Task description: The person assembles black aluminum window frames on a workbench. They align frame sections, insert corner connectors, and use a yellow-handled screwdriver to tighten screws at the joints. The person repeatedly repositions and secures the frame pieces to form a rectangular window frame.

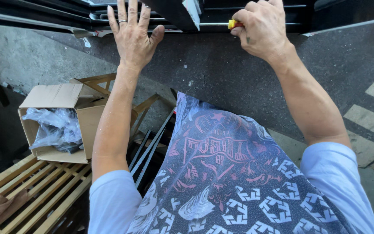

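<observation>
My left hand (133, 32) lies flat with its fingers spread, a ring on one finger, pressed against the dark metal frame (66, 15) at the top of the view. A screwdriver with a yellow and red handle (234, 24) is gripped in my right hand (262, 28); its silver shaft (213, 24) points left toward a dark bracket (178, 13) on the frame. Both arms reach up from my patterned shirt (221, 173).
An open cardboard box (59, 99) with crumpled clear plastic bags (55, 128) sits at the left on a slatted wooden bench (44, 190). Dark metal bars (150, 147) lean beside it. Grey pavement (221, 73) with pale stripes (373, 121) lies below.
</observation>
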